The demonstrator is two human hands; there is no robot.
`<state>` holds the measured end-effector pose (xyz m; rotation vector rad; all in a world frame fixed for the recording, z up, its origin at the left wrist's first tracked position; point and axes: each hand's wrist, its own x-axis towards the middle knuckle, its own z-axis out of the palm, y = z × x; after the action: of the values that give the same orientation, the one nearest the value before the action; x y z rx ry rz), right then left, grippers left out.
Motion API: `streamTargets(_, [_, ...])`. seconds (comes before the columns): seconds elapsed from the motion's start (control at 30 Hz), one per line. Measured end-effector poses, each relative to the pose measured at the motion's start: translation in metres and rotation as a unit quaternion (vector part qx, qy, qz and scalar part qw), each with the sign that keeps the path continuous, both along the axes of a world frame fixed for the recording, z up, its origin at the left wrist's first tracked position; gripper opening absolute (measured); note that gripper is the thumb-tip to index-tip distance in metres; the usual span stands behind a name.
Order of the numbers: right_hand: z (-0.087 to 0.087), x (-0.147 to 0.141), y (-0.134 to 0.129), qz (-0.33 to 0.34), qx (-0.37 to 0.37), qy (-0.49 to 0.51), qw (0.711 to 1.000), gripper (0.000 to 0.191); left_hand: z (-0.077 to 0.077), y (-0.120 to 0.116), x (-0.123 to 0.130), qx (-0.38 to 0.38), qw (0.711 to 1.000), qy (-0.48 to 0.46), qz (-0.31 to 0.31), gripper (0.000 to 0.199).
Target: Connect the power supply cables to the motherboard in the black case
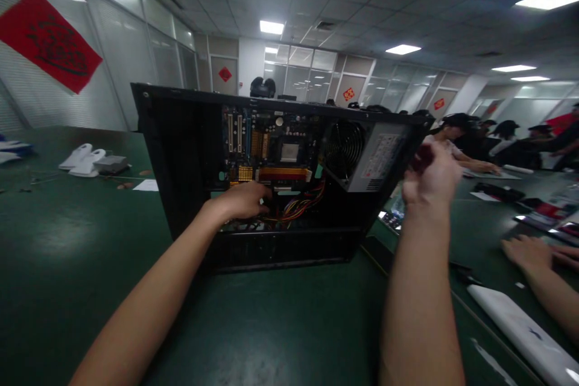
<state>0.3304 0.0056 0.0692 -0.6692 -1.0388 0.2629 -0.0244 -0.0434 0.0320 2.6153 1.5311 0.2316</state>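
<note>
A black computer case (283,248) stands open toward me on the green table, slightly tilted. Inside it are a motherboard (266,145) with a bare processor socket area, and a grey power supply (380,157) with its round fan at the upper right. My left hand (239,200) reaches into the case below the board, fingers curled next to a bundle of coloured cables (301,206); what lies between the fingertips is hidden. My right hand (434,175) is raised at the case's right outer side, beside the power supply end. Its fingers are blurred and partly hidden.
White shoe-like objects (84,160) and a small grey box (111,164) lie at the left. On the right are a white panel (527,329), another person's hand (527,253) and a black item (500,192). Several people sit farther back.
</note>
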Motion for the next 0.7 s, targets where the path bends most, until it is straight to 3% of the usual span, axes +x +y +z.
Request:
streamTargets(0.07, [0.016,0.004,-0.015,-0.04,0.036,0.17,0.984,0.038,0.002,0.0,0.0,0.015,0.998,-0.05,-0.032,0.029])
streamTargets(0.13, [0.029,-0.004,-0.04,-0.059,0.106,0.219,0.968,0.034,0.007,-0.002,0.002,0.016,0.991,-0.119,-0.061,0.028])
streamTargets(0.23, [0.04,-0.033,-0.08,-0.018,0.155,0.093,0.983,0.023,0.015,-0.008,0.006,0.029,0.969,-0.233,-0.073,0.031])
streamTargets(0.33, [0.038,-0.068,-0.102,0.085,0.055,-0.112,0.989,0.016,0.025,-0.017,0.012,0.064,0.936,-0.34,-0.073,0.033])
streamTargets(0.43, [0.027,-0.102,-0.103,0.182,-0.049,-0.35,0.918,0.023,0.037,-0.029,0.017,0.082,0.885,-0.452,-0.08,0.035])
streamTargets(0.53, [0.017,-0.128,-0.096,0.193,-0.043,-0.498,0.844,0.037,0.049,-0.041,0.014,0.141,0.833,-0.529,-0.071,0.036])
streamTargets(0.63, [0.016,-0.137,-0.095,0.148,-0.017,-0.545,0.825,0.028,0.058,-0.049,0.005,0.22,0.8,-0.556,-0.053,0.037])
streamTargets(0.7, [0.02,-0.134,-0.1,0.125,-0.011,-0.548,0.827,0.019,0.061,-0.053,0.0,0.238,0.797,-0.553,-0.049,0.037])
